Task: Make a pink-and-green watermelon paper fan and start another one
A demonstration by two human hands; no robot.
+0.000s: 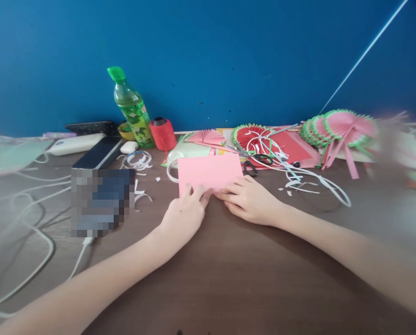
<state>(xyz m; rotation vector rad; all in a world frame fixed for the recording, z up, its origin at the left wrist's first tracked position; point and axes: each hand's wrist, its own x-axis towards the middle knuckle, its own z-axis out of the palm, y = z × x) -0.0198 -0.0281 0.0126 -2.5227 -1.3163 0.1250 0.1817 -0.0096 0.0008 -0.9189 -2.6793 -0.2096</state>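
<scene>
A pink sheet of paper [209,170] lies flat on the brown table [228,279] in front of me. My left hand [183,214] pinches its near edge with curled fingers. My right hand [249,200] presses on the same near edge beside it, fingers bent and together. Just behind the sheet lie black-handled scissors [258,163] among white paper strips [308,179].
Red and pink folded paper fans [340,128] lie at the back right. A green bottle [133,109] and a red thread spool [163,133] stand at the blue wall. A blurred-out phone [101,200], white cables [26,232] and other devices fill the left side.
</scene>
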